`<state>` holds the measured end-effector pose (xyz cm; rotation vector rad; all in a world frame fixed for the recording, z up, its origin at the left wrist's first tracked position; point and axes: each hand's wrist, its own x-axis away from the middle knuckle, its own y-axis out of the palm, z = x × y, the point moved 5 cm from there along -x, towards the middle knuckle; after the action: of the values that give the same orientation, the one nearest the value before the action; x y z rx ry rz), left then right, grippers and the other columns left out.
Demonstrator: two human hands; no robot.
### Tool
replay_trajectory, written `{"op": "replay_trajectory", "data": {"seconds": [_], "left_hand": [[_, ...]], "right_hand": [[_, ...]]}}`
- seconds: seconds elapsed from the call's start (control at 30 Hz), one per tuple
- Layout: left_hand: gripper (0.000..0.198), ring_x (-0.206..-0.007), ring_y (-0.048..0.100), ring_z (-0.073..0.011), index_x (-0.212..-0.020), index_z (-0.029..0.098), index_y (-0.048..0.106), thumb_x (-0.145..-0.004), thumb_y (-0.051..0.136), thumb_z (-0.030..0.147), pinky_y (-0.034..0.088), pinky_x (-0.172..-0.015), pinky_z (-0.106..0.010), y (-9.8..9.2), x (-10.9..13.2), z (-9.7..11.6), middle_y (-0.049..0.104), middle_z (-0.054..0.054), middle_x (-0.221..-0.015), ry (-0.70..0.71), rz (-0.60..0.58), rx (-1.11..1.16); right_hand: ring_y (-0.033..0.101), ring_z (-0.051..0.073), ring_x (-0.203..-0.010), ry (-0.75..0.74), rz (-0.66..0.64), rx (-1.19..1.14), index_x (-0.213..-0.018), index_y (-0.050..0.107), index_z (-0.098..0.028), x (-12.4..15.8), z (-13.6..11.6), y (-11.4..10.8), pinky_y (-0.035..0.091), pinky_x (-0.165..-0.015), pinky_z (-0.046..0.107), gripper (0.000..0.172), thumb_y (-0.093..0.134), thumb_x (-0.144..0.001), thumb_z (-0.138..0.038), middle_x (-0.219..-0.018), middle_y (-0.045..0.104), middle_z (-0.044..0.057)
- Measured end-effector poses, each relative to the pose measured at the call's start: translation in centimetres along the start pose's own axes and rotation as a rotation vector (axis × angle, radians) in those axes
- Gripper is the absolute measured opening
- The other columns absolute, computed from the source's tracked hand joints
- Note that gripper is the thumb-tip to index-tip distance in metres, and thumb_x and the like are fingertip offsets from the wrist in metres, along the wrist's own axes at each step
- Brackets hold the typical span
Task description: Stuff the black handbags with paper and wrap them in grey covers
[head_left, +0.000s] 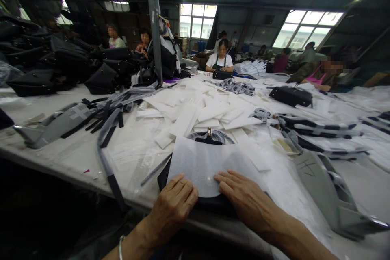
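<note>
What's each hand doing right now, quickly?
Left hand: fingers bent on the white sheet; whether it grips can't be told.
Right hand: fingers stretched out on the same sheet; grip can't be told either.

The white sheet (198,162) looks papery and matt, the clasp (209,131) shiny metal, the right-hand tape dispenser (315,187) smooth plastic.

Thin white sheet (201,164) over a black bag (213,203)

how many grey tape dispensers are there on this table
2. One grey tape dispenser is off to the left of the left hand; a second dispenser is to the right of the right hand. Clutter could hide others.
</note>
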<state>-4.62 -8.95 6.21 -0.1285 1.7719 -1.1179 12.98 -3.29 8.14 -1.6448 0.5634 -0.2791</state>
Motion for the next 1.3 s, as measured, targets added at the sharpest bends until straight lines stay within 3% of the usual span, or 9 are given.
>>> {"op": "replay_trajectory", "data": {"seconds": [0.2,0.37,0.47,0.6,0.77,0.97,1.07,1.17,1.3], "left_hand": [[0.029,-0.113,0.064,-0.0200,-0.098,0.013,0.063,-0.101,0.034,0.007,0.051,-0.103,-0.033,0.1,0.0,0.3,0.070,-0.008,-0.113,0.067,0.002,-0.011],[0.032,-0.102,0.068,-0.0203,-0.100,0.012,0.062,-0.102,0.030,0.008,0.055,-0.092,-0.034,0.4,0.5,0.2,0.071,-0.009,-0.107,0.014,0.007,-0.039],[0.035,-0.093,0.069,-0.0210,-0.105,0.012,0.060,-0.103,0.026,0.010,0.056,-0.086,-0.035,0.6,0.5,0.1,0.071,-0.009,-0.101,-0.014,-0.043,-0.016],[0.032,-0.087,0.067,-0.0218,-0.127,0.015,0.053,-0.101,0.036,0.010,0.056,-0.081,-0.037,1.3,0.5,-0.3,0.068,-0.007,-0.100,-0.068,-0.267,0.052],[0.032,-0.087,0.065,-0.0208,-0.125,0.023,0.056,-0.095,0.056,0.013,0.054,-0.082,-0.035,1.4,-0.4,-0.8,0.067,-0.003,-0.098,-0.244,-0.596,0.145],[0.021,-0.087,0.064,-0.0222,-0.116,0.018,0.060,-0.097,0.052,0.015,0.053,-0.074,-0.032,2.9,-3.4,0.8,0.067,-0.006,-0.097,-0.227,-0.750,0.050],[0.018,-0.088,0.062,-0.0241,-0.105,0.015,0.063,-0.089,0.058,0.008,0.052,-0.072,-0.033,4.3,-3.0,1.7,0.065,-0.008,-0.096,-0.207,-0.763,-0.050],[0.017,-0.088,0.060,-0.0271,-0.104,0.014,0.064,-0.087,0.061,0.013,0.051,-0.071,-0.038,5.3,-1.9,2.4,0.063,-0.009,-0.095,-0.173,-0.696,-0.127],[0.014,-0.083,0.059,-0.0253,-0.099,0.013,0.068,-0.087,0.061,0.010,0.048,-0.065,-0.036,5.9,-1.1,2.9,0.064,-0.010,-0.094,-0.116,-0.691,-0.170]], "right_hand": [[0.068,0.025,-0.110,0.037,0.057,-0.029,-0.113,0.064,-0.013,0.4,-0.7,0.0,0.055,-0.099,0.041,0.040,0.043,-0.084,0.004,-0.121,0.070,0.015],[0.063,0.029,-0.120,0.102,0.037,-0.039,-0.128,0.058,-0.011,0.7,-1.1,0.5,0.052,-0.103,0.046,0.039,0.056,-0.089,-0.011,-0.131,0.065,0.018],[0.056,0.031,-0.129,0.128,0.020,-0.017,-0.139,0.051,-0.010,0.8,-1.5,0.8,0.049,-0.108,0.049,0.057,0.066,-0.085,-0.018,-0.144,0.054,0.020],[0.055,0.033,-0.129,0.188,-0.016,0.031,-0.146,0.045,-0.010,0.6,-1.7,2.2,0.049,-0.107,0.050,0.074,0.073,-0.079,-0.023,-0.147,0.051,0.019],[0.062,0.030,-0.119,0.209,0.205,0.256,-0.139,0.054,-0.012,0.6,-2.7,4.9,0.051,-0.099,0.045,0.057,0.059,-0.082,-0.009,-0.138,0.061,0.015],[0.064,0.036,-0.115,0.191,0.342,0.407,-0.130,0.061,-0.008,1.2,-3.8,7.5,0.049,-0.096,0.053,0.048,0.058,-0.082,-0.012,-0.132,0.064,0.019],[0.061,0.040,-0.119,0.168,0.168,0.308,-0.133,0.059,-0.003,1.0,-3.4,6.4,0.048,-0.098,0.055,0.053,0.062,-0.084,-0.022,-0.134,0.061,0.023],[0.062,0.036,-0.119,0.188,-0.150,0.029,-0.136,0.058,-0.005,-0.4,-2.7,2.6,0.050,-0.096,0.046,0.056,0.062,-0.087,-0.033,-0.134,0.062,0.022],[0.072,0.024,-0.076,0.255,-0.510,-0.186,-0.092,0.077,-0.012,-4.2,-1.2,-2.6,0.049,-0.066,0.030,0.029,0.052,-0.094,-0.025,-0.085,0.077,0.014]]}}
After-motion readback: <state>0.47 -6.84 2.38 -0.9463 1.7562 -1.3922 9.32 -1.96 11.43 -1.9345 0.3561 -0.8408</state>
